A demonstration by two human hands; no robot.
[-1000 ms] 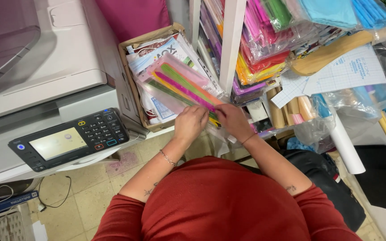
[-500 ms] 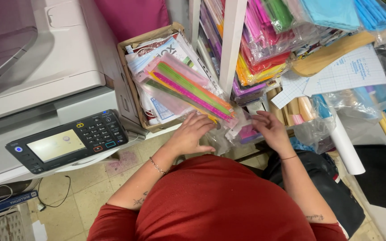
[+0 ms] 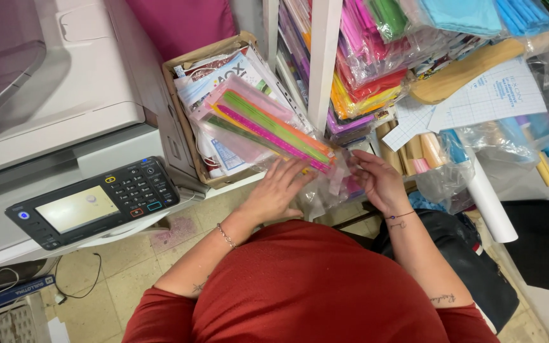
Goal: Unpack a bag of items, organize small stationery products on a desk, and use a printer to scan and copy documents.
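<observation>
shelves crammed with coloured paper fill the upper right of the head view. left hand [image 3: 277, 190] lies flat, fingers spread, on a clear bag [image 3: 319, 190]; right hand [image 3: 376, 181] pinches its edge — slick plastic could slip, spilling the coloured strips [image 3: 274, 130] off the cardboard box [image 3: 189, 127].

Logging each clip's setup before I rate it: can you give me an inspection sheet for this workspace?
Surface: tiled floor; no table seen.
Job's things: clear packet of coloured strips, leaning out of a cardboard box of paper packs.
Clutter: crumpled clear plastic between the hands; white roll.
Grippers: left hand flat on the plastic; right hand at its edge, fingers bent; grip unclear.
Cables: dark cord on the floor.
Surroundings: copier with control panel; shelves of coloured sheets.
</observation>
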